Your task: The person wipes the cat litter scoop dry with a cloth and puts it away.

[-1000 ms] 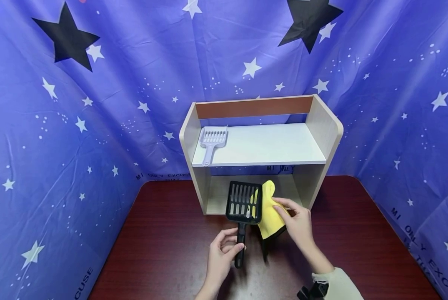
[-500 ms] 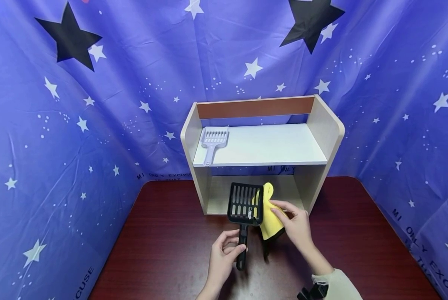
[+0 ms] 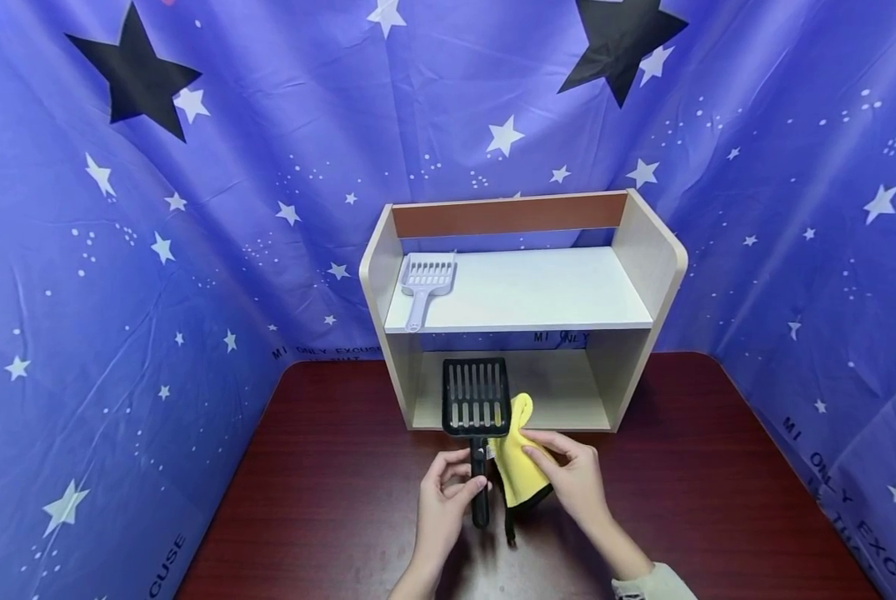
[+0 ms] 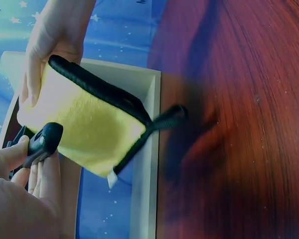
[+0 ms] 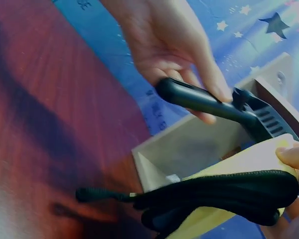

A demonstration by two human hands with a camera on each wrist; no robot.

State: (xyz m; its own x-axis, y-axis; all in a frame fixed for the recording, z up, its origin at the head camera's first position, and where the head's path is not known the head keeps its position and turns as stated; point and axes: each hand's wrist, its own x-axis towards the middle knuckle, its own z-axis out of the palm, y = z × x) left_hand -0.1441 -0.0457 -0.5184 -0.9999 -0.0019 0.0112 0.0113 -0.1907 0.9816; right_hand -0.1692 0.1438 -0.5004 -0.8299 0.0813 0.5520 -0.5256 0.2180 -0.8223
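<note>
My left hand (image 3: 443,500) grips the handle of a black slotted litter scoop (image 3: 476,432), its head upright in front of the shelf's lower compartment. Right beside it, my right hand (image 3: 570,477) pinches a folded yellow cloth (image 3: 521,471) with black edging, a black hanging loop and a small white tag. In the left wrist view the cloth (image 4: 89,119) hangs above the table, close to the end of the scoop handle (image 4: 46,140). The right wrist view shows the black-edged folds of the cloth (image 5: 219,194) below the scoop handle (image 5: 199,99).
A two-level wooden shelf unit (image 3: 631,367) stands at the back of the dark red table (image 3: 320,483). On the left of its white upper board lies a pale lavender slotted scoop (image 3: 425,283). A blue star-patterned curtain (image 3: 267,275) surrounds the table.
The cloth and my right hand have moved down and left, toward me. The black scoop has shifted slightly left and turned more upright, and the cloth now shows less behind its slots.
</note>
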